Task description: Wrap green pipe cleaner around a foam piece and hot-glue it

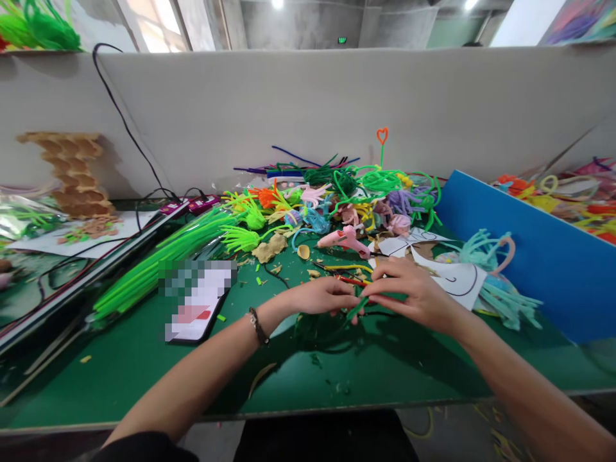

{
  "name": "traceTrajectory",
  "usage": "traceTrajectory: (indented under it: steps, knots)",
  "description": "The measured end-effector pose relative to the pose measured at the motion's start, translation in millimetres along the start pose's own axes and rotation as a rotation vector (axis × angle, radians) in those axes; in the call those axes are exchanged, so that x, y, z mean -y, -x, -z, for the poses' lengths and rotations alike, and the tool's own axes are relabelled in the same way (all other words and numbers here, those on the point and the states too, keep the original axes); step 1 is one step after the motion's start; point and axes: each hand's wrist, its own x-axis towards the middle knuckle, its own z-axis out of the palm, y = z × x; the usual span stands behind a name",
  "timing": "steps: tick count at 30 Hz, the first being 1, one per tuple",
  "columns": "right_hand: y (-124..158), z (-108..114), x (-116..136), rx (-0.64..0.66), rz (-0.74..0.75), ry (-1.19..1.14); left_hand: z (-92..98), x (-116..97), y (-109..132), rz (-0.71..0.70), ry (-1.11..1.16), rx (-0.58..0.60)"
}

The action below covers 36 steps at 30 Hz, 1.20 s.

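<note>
A dark green pipe cleaner piece (357,310) is pinched between my two hands, above the front middle of the green table. My left hand (330,296) grips it from the left, fingers curled. My right hand (411,289) meets it from the right, thumb and fingertips closed on the same piece. More dark green strands (317,328) hang or lie below my left hand, hard to tell from the table. Just beyond my hands lie a pink glue gun (345,240) and a tool with yellow handles (346,267). A red-handled tool is partly hidden by my fingers.
Pipe-cleaner flowers (315,215) are heaped at the back. A bundle of bright green pipe cleaners (163,263) and a phone (205,301) lie left. Rightward are paper cut-outs (457,282), a light blue tassel piece (513,301) and a blue board (524,256). Power strips (190,204) trail cables.
</note>
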Motion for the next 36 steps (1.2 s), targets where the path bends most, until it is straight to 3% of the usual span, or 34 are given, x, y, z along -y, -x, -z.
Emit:
traceTrajectory:
  steps: [5, 9, 14, 19, 24, 29, 36]
  knots:
    - [-7, 3, 11, 0.070, 0.120, 0.251, 6.0, 3, 5, -0.020, 0.134, 0.051]
    - [-11, 4, 13, 0.087, 0.186, 0.292, 9.0, 1, 10, -0.039, 0.203, 0.082]
    - [-13, -4, 12, 0.007, 0.212, 0.236, 8.6, 1, 13, -0.051, 0.231, 0.026]
    - [-15, -9, 13, -0.052, 0.198, 0.253, 5.8, 9, 15, -0.181, 0.295, -0.101]
    - [-19, -7, 15, -0.028, 0.243, 0.340, 9.1, 7, 19, -0.151, 0.276, -0.081]
    - [-20, -8, 17, 0.064, 0.165, 0.233, 12.1, -4, 25, -0.177, 0.040, -0.165]
    - [-30, 1, 22, 0.271, -0.188, -0.317, 9.8, -9, 33, -0.270, -0.331, -0.374]
